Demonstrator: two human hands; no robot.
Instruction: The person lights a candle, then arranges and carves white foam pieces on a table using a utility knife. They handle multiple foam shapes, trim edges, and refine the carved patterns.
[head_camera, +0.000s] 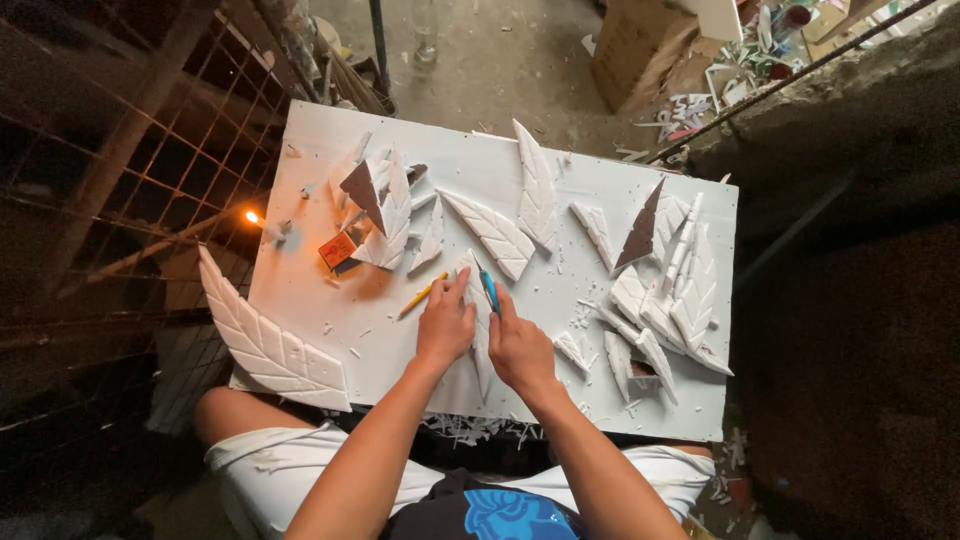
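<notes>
My left hand (445, 322) presses flat on a narrow white foam leaf piece (482, 350) lying on the white board (330, 190). My right hand (518, 348) grips a blue-handled craft knife (489, 288), its blade at the upper end of that foam piece. A yellow pencil (422, 296) lies just left of my left hand. Carved foam leaves (495, 232) lie directly beyond both hands.
A big ribbed foam leaf (268, 345) overhangs the board's left corner. Piles of foam leaf pieces (660, 300) fill the right side, more lie at the upper left (390, 210) with a small orange box (338, 248). Foam scraps litter the board. Wire mesh (120, 180) stands at left.
</notes>
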